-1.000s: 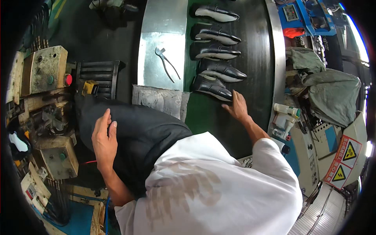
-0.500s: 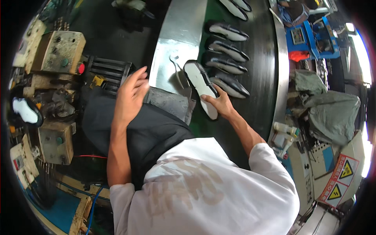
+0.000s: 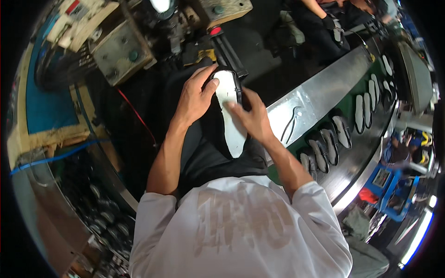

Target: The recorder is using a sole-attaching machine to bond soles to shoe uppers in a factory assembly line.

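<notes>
Currently, one black shoe (image 3: 228, 113) is held sole-up above the lap, over the dark trousers (image 3: 199, 150); its pale sole faces upward and its length runs away from the body. The left hand (image 3: 197, 96) is closed on the far end, pinching it with the thumb laid on the sole and the fingers curled round the outer edge; the right hand (image 3: 254, 118) sits at the shoe's other side, thumb against the middle of the sole, fingers along the edge; motion blur affects this hand, and whether it grips firmly or only touches cannot be told.

To the right of the lap, pliers (image 3: 291, 125) lie on a metal shelf (image 3: 327, 81), apart from both hands; alongside it runs a dark belt (image 3: 354, 171) carrying a row of shoes (image 3: 319, 153), more of them standing farther along.

Beyond the hands, a red button (image 3: 215, 30) and a yellow object (image 3: 205, 54) are noted; a worn control box (image 3: 123, 55) is at left; at the upper right, another person's forearm (image 3: 315, 7) is visible.
</notes>
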`<action>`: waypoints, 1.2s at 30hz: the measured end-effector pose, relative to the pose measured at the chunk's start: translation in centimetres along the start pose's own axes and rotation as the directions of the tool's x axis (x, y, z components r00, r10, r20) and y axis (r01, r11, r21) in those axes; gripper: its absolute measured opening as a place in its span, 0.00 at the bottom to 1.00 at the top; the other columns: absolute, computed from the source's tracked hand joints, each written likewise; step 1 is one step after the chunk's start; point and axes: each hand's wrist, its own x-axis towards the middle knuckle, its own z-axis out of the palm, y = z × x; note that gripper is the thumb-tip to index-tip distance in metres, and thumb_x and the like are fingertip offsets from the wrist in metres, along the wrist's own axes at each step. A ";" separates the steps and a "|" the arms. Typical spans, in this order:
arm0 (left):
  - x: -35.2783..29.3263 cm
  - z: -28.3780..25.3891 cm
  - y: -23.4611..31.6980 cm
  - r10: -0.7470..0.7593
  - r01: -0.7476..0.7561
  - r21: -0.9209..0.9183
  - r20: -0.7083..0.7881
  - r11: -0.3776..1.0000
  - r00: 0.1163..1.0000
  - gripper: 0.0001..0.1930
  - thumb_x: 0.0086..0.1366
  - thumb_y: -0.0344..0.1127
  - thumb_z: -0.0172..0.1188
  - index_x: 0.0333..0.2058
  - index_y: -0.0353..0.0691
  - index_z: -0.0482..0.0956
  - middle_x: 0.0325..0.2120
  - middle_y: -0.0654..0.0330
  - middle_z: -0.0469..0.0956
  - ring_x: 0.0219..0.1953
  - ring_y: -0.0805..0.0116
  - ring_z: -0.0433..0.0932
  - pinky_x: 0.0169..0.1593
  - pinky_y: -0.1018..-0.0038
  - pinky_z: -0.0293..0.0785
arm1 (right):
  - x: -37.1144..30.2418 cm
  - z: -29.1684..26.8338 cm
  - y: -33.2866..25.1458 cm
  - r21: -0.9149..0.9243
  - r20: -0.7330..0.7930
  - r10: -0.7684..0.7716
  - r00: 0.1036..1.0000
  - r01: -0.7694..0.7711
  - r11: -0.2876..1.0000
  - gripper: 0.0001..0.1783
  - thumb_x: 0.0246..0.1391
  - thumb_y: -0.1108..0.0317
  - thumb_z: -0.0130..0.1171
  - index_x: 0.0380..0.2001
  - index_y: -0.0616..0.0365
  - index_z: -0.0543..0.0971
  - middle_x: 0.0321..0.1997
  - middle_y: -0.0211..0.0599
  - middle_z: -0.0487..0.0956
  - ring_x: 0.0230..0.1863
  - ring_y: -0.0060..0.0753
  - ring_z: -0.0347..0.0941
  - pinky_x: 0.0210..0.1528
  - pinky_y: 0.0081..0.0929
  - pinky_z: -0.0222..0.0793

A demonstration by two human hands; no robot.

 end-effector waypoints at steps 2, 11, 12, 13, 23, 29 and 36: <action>-1.4 -1.1 -0.8 -0.030 0.030 0.029 0.004 0.999 1.000 0.23 0.77 0.33 0.60 0.65 0.26 0.77 0.60 0.39 0.81 0.63 0.44 0.80 0.66 0.61 0.74 | 3.7 0.9 -2.1 -0.006 0.055 -0.019 0.998 0.020 1.000 0.43 0.62 0.48 0.74 0.65 0.75 0.76 0.54 0.68 0.85 0.56 0.56 0.86 0.60 0.43 0.79; -2.5 -4.5 -1.5 -0.086 0.087 -0.007 0.075 0.996 0.993 0.27 0.70 0.22 0.54 0.68 0.29 0.75 0.64 0.46 0.80 0.65 0.60 0.78 0.68 0.69 0.71 | 6.9 0.5 -4.6 -0.103 0.375 -0.062 0.925 0.108 0.989 0.32 0.75 0.57 0.54 0.65 0.80 0.73 0.44 0.75 0.84 0.49 0.65 0.87 0.53 0.43 0.80; -2.4 -4.8 -1.2 -0.086 0.087 -0.011 0.079 0.996 0.993 0.27 0.70 0.22 0.54 0.68 0.29 0.75 0.64 0.46 0.80 0.65 0.60 0.78 0.68 0.69 0.71 | 6.9 0.5 -4.4 -0.112 0.386 -0.131 0.913 0.187 0.976 0.30 0.74 0.61 0.52 0.65 0.82 0.72 0.42 0.75 0.84 0.48 0.67 0.86 0.52 0.46 0.79; -2.3 -5.2 -0.8 -0.175 0.190 -0.102 0.142 0.976 0.974 0.27 0.71 0.23 0.56 0.68 0.29 0.75 0.64 0.48 0.80 0.65 0.62 0.78 0.69 0.69 0.70 | 6.9 0.5 -4.2 -0.119 0.396 -0.197 0.897 0.264 0.957 0.29 0.74 0.64 0.51 0.64 0.84 0.71 0.40 0.75 0.83 0.47 0.68 0.85 0.51 0.48 0.79; -2.2 -1.5 -2.2 -0.214 0.208 -0.157 -0.019 0.965 0.977 0.21 0.78 0.30 0.55 0.66 0.32 0.78 0.62 0.51 0.82 0.66 0.61 0.78 0.70 0.67 0.69 | 7.6 -1.1 -7.1 -0.153 0.616 -0.025 0.788 0.150 0.977 0.29 0.65 0.73 0.53 0.63 0.88 0.67 0.36 0.75 0.80 0.47 0.72 0.82 0.49 0.55 0.76; -2.9 0.9 -2.8 -0.076 0.082 0.029 -0.164 0.996 0.984 0.17 0.80 0.32 0.52 0.61 0.32 0.81 0.59 0.45 0.82 0.62 0.46 0.79 0.66 0.59 0.74 | 6.3 0.4 -4.5 -0.209 0.591 -0.081 0.803 0.249 0.946 0.34 0.64 0.75 0.56 0.66 0.90 0.61 0.42 0.77 0.80 0.47 0.75 0.81 0.52 0.55 0.76; -3.3 2.3 -2.7 -0.013 0.050 0.164 -0.219 0.985 0.976 0.17 0.81 0.30 0.51 0.61 0.31 0.80 0.59 0.48 0.82 0.63 0.49 0.78 0.67 0.60 0.74 | 5.3 1.9 -1.6 -0.157 0.475 -0.136 0.869 0.236 0.959 0.36 0.68 0.71 0.56 0.71 0.85 0.59 0.61 0.78 0.76 0.62 0.72 0.77 0.66 0.49 0.74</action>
